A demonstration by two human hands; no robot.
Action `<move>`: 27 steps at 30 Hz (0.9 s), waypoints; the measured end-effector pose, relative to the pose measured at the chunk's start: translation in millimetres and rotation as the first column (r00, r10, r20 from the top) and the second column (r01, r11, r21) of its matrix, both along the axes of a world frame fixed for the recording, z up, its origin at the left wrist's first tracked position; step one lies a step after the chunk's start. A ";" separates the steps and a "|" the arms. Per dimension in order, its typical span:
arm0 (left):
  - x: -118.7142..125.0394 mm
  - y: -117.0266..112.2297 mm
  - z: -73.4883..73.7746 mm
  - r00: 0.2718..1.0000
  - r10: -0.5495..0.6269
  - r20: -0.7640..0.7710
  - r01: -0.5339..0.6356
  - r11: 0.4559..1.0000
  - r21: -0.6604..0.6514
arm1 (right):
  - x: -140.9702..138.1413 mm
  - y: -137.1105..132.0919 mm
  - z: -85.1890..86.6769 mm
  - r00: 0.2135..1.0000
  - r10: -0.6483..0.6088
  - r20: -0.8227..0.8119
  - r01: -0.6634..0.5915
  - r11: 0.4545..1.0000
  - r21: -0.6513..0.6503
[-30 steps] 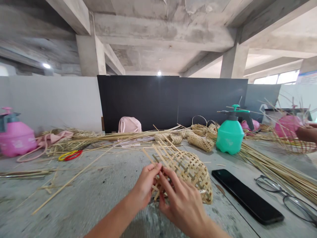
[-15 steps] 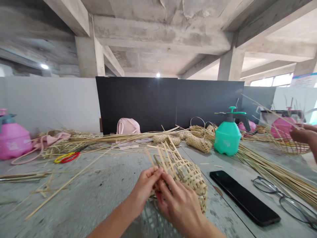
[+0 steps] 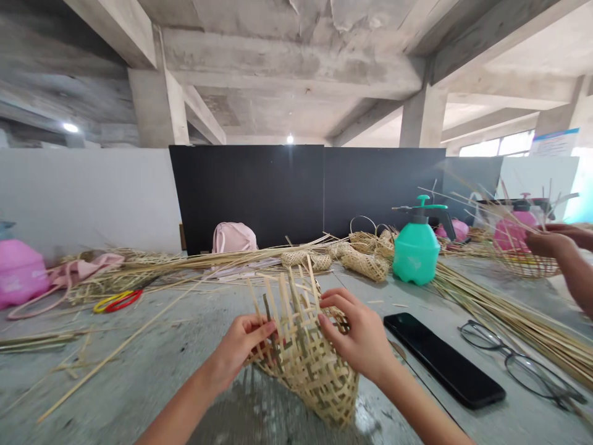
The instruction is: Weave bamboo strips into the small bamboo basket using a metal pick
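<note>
A partly woven bamboo basket (image 3: pixel 315 361) lies tilted on the table in front of me, its loose strip ends pointing up and away. My left hand (image 3: pixel 248 340) pinches the basket's left edge, thumb on the outside near a darker strip. On the other side, my right hand (image 3: pixel 356 330) rests at the upper right rim, its fingers bent and apart, touching or very near the strips there. Whether those right fingertips grip a strip I cannot make out. Part of the basket's right side is hidden behind that hand.
A black phone (image 3: pixel 442 358) and glasses (image 3: pixel 509 358) lie to the right, beside long bamboo strips (image 3: pixel 500 309). Behind stand a green spray bottle (image 3: pixel 417 250) and woven pieces (image 3: pixel 365 264). Scissors (image 3: pixel 118 301) lie left. At far right, another person's hand (image 3: pixel 551 244) holds a basket.
My hands have moved apart, the left to the left edge and the right to the right rim. The basket has turned, showing more of its woven side. The view has shifted slightly.
</note>
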State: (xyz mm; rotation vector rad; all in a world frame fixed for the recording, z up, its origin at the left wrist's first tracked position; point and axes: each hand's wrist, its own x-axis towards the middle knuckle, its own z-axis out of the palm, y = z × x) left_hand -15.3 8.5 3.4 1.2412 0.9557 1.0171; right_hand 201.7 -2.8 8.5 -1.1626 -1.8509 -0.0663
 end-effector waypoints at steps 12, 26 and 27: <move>-3.9 -2.1 -4.9 0.997 -0.007 0.074 0.008 1.000 -0.022 | -9.1 -3.3 6.3 0.998 0.005 0.062 -0.003 0.999 -0.039; -3.1 -8.1 -5.2 0.995 0.078 0.057 -0.079 0.997 0.016 | -5.4 -8.6 5.3 0.999 0.052 0.017 -0.053 0.997 0.058; -2.5 -8.7 -5.5 0.995 0.087 0.056 -0.088 0.996 0.020 | -3.9 -10.4 6.6 0.998 0.060 0.024 -0.062 0.995 0.083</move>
